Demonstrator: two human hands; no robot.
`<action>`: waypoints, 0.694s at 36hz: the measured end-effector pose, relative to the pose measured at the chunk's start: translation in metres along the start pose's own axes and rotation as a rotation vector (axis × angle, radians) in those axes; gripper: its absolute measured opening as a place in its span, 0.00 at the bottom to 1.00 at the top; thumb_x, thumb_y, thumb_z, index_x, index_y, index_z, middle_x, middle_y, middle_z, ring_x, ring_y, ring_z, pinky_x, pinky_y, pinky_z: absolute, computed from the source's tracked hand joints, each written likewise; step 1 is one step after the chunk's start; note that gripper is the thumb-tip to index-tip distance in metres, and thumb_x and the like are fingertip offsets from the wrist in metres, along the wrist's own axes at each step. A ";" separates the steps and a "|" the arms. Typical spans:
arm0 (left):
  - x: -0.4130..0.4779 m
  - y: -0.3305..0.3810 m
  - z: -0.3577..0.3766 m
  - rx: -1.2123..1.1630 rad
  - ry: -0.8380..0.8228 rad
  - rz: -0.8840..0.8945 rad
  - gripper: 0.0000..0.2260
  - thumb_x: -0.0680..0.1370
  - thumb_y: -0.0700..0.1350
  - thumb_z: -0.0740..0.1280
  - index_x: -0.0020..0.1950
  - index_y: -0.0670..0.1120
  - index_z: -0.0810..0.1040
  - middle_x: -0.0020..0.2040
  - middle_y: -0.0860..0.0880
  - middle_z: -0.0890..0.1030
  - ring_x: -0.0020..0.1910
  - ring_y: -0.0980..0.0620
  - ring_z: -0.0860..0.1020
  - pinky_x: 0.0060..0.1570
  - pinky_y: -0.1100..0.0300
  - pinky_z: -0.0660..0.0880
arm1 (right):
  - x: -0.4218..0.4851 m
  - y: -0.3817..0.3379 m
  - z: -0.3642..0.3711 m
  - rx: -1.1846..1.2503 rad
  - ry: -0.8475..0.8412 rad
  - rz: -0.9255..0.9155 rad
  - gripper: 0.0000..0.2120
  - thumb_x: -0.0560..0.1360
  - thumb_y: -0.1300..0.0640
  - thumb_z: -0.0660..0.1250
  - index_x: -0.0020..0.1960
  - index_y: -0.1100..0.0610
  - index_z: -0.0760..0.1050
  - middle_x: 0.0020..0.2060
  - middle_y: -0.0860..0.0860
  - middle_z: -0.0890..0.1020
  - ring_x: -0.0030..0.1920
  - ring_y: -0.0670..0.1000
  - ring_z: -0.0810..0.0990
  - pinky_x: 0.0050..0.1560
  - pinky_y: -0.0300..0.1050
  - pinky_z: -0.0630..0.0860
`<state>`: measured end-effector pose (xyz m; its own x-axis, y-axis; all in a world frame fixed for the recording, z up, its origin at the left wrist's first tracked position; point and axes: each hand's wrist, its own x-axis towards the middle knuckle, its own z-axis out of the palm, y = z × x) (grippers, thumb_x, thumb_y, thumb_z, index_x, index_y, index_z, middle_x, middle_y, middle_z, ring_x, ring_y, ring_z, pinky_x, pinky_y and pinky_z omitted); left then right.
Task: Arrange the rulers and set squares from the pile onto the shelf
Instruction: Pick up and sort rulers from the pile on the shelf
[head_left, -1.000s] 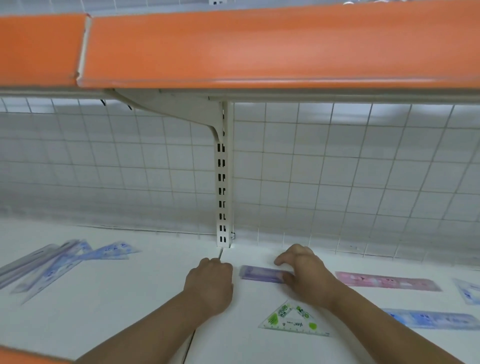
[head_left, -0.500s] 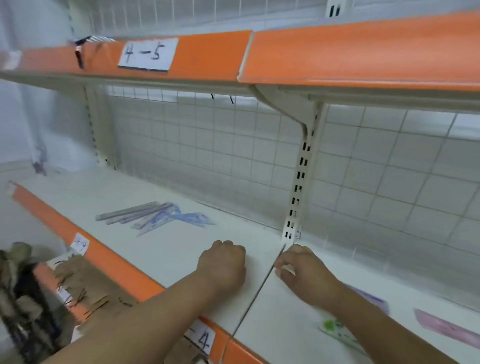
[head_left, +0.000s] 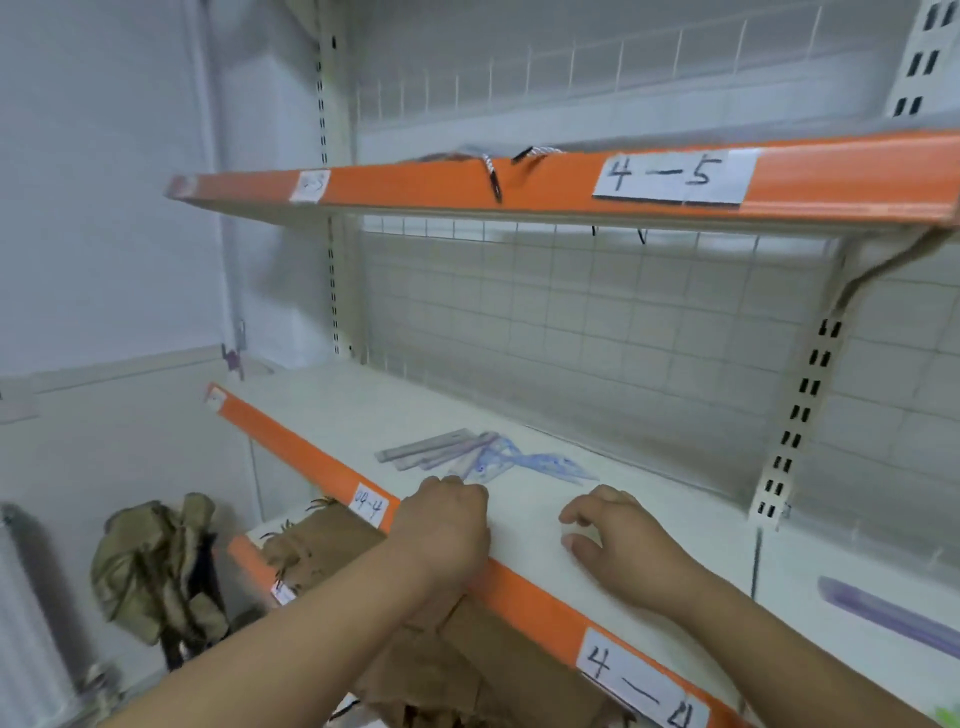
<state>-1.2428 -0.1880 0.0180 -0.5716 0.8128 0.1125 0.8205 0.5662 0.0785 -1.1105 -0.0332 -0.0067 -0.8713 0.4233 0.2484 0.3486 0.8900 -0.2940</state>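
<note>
Item: shelf (head_left: 363, 410), white deck with orange front lip, tagged 4-4 at the near edge. I log it as the work surface.

Item: pile (head_left: 483, 457) of rulers and set squares, pale purple and blue, lying flat mid-shelf toward the far left. The sticks fan leftward and a blue set square points right. Motion blur hides the count.

Item: purple ruler (head_left: 888, 616), lying alone on the next shelf section at the near right, well apart from the pile.

Item: left hand (head_left: 447, 525), knuckles up, fingers curled under at the front lip, just near of the pile's nearest edge. I cannot tell whether it pinches a piece or holds nothing.

Item: right hand (head_left: 618, 545), resting on bare deck right of the pile, fingers loosely bent and spread, grasping nothing.

Step in hand, as I judge it: the reach for the next piece. The next move calls for lifting one thin flat piece off the slick deck without dragging its neighbours, then carrying it rightward.
</note>
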 end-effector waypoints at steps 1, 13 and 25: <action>-0.001 -0.013 -0.003 0.000 0.001 0.003 0.14 0.80 0.45 0.59 0.64 0.45 0.72 0.62 0.44 0.72 0.63 0.44 0.69 0.56 0.54 0.69 | 0.005 -0.011 0.004 0.002 0.009 0.007 0.14 0.78 0.50 0.62 0.63 0.49 0.73 0.51 0.46 0.71 0.59 0.48 0.70 0.60 0.40 0.68; 0.009 -0.115 -0.009 -0.056 -0.017 0.080 0.13 0.81 0.50 0.58 0.62 0.46 0.73 0.60 0.45 0.74 0.61 0.45 0.71 0.57 0.54 0.72 | 0.043 -0.094 0.044 -0.019 0.038 0.089 0.14 0.78 0.49 0.61 0.63 0.49 0.73 0.53 0.46 0.73 0.59 0.48 0.70 0.61 0.42 0.68; 0.078 -0.152 0.004 -0.061 -0.021 0.091 0.13 0.81 0.49 0.58 0.63 0.47 0.73 0.59 0.47 0.74 0.60 0.48 0.71 0.51 0.58 0.70 | 0.119 -0.073 0.061 -0.059 0.037 0.123 0.11 0.78 0.52 0.62 0.59 0.51 0.76 0.52 0.49 0.74 0.57 0.50 0.73 0.56 0.42 0.70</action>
<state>-1.4116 -0.2102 0.0109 -0.4937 0.8638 0.1008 0.8673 0.4807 0.1290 -1.2607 -0.0587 -0.0122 -0.8079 0.5346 0.2480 0.4723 0.8391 -0.2699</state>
